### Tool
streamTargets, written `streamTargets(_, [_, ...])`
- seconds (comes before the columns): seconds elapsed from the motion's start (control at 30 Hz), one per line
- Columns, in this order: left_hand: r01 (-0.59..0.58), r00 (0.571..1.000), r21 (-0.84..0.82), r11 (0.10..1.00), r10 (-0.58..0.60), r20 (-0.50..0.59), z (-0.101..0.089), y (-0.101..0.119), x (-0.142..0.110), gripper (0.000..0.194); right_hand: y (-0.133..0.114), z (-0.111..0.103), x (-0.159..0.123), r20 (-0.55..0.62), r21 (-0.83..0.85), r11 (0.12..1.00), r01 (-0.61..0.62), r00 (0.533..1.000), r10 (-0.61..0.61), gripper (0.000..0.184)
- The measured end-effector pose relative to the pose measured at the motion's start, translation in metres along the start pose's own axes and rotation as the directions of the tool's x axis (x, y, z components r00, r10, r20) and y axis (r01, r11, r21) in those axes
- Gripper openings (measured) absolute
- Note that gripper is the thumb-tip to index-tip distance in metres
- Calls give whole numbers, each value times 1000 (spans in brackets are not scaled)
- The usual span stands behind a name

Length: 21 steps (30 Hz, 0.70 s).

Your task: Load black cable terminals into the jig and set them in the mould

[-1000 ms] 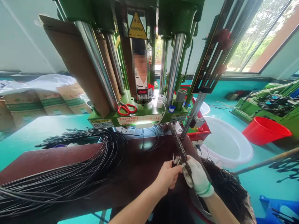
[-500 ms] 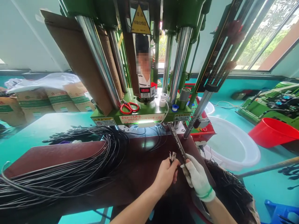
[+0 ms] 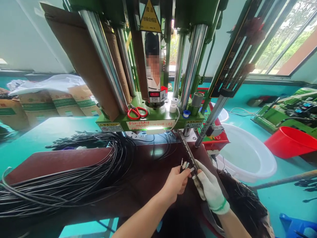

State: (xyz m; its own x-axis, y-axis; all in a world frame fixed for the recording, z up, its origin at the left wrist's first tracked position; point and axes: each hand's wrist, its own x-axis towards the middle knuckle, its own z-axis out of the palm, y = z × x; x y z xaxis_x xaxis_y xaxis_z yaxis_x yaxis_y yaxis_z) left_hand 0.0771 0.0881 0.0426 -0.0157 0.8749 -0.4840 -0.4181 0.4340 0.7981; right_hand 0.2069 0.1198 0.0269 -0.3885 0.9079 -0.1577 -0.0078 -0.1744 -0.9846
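Observation:
My left hand is bare and closed in a pinch on several small connectors with shiny metal ends. Their lower parts are hidden by my fingers. My right hand, in a white glove with a green cuff, wraps round the near end of a long, narrow metal bar with notches along it. The bar slants away from me, its far end close to the base of the green press. The fingertips of my left hand are right beside the bar, near the gloved thumb; whether they touch it I cannot tell.
A thick bundle of black cables covers the left of the brown table. Red-handled scissors lie on the press. At right stand a white tub and a red bucket. Another person is behind the press.
My left hand has shifted slightly right, bringing the connectors closer to the metal bar, and their ends are more spread. The gloved right hand keeps its hold on the bar.

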Motion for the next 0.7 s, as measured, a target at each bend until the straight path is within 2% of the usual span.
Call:
streamTargets(0.1, [-20, 999, -4, 1000, 20, 33, -1, -4, 3, 33, 1, 1, -1, -5, -19, 1000, 9, 1000, -9, 50])
streamTargets(0.3, [-137, 989, 83, 987, 141, -47, -2, -12, 7, 31, 8, 2, 0, -30, -51, 999, 17, 999, -18, 57])
streamTargets(0.37, [-226, 970, 125, 966, 236, -66, -6, -11, 9, 32, 7, 1, 1, -26, -26, 1000, -2, 1000, 2, 59])
streamTargets(0.43, [-307, 936, 144, 941, 326, -133, -11, -9, 12, 34, 5, 0, 2, -42, 8, 1000, -24, 999, 25, 57])
streamTargets(0.53, [-329, 914, 131, 935, 350, -205, -17, -7, 15, 35, 2, -2, 4, -63, 48, 998, -47, 997, 50, 55])
streamTargets(0.7, [-382, 908, 320, 867, 416, -44, -15, -8, 15, 28, 4, -7, 5, 18, 13, 998, -61, 998, 60, 56])
